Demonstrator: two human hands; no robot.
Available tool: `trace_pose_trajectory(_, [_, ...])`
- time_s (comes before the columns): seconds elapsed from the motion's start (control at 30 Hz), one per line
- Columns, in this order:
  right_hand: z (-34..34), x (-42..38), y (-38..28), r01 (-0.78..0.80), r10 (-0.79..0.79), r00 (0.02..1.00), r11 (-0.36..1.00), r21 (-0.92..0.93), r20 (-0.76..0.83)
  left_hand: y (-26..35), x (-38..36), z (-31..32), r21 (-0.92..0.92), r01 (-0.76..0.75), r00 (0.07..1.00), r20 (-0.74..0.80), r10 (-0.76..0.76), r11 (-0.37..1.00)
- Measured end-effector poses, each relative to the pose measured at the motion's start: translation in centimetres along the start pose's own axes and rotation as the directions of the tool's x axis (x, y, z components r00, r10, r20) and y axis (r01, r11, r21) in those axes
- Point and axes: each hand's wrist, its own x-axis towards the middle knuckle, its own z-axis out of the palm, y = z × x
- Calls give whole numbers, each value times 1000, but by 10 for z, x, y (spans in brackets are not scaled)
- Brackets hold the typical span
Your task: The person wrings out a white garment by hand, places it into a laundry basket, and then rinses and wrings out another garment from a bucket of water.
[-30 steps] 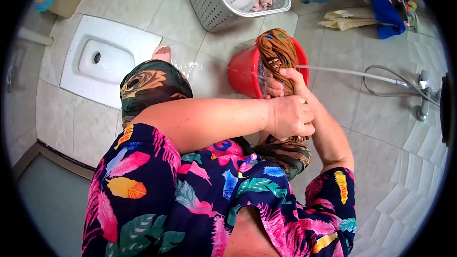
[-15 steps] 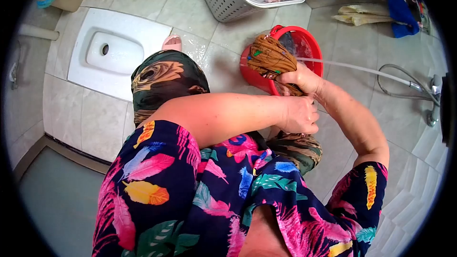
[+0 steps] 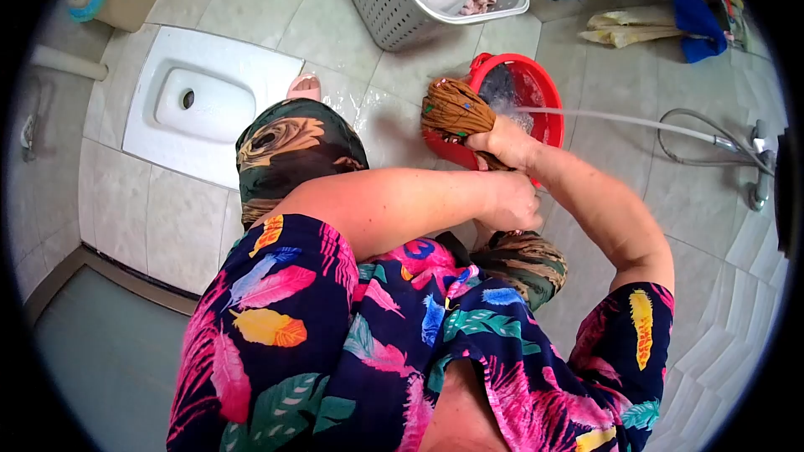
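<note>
A bunched brown patterned cloth [image 3: 456, 109] hangs over the left rim of a red bucket [image 3: 554, 92]. My right hand [image 3: 509, 142] is wrapped round the cloth just below its bulky part. Close beneath it, my left hand [image 3: 512, 202] is closed on the lower end, where a twisted stretch of cloth shows between the hands. A stream of water [image 3: 611, 116] runs from the right into the bucket, where foamy water and something dark show.
A grey laundry basket [image 3: 389, 8] with light and pink clothes stands beyond the bucket. A squat toilet [image 3: 201, 100] is at the left. The hose [image 3: 670, 146] and tap are at the right wall, near hanging cloths [image 3: 699, 21]. A pink slipper [image 3: 304, 88] shows on one foot.
Both hands and the cloth have moved slightly left in the view. The cloth's bulky part has swung left and down, uncovering more of the bucket's inside.
</note>
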Motion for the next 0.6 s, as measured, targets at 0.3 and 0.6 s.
trace_pose_trajectory(0.3, [-51, -54, -26, -128, 163, 986, 647, 752, 28, -5, 9, -102, -263, -7, 543, -811, -218, 965])
trace_pose_trajectory(0.6, [5, -31, -29, 863, -348, 152, 504, -47, -925, -64, -31, -131, -805, -592, 239, -140, -961, -30])
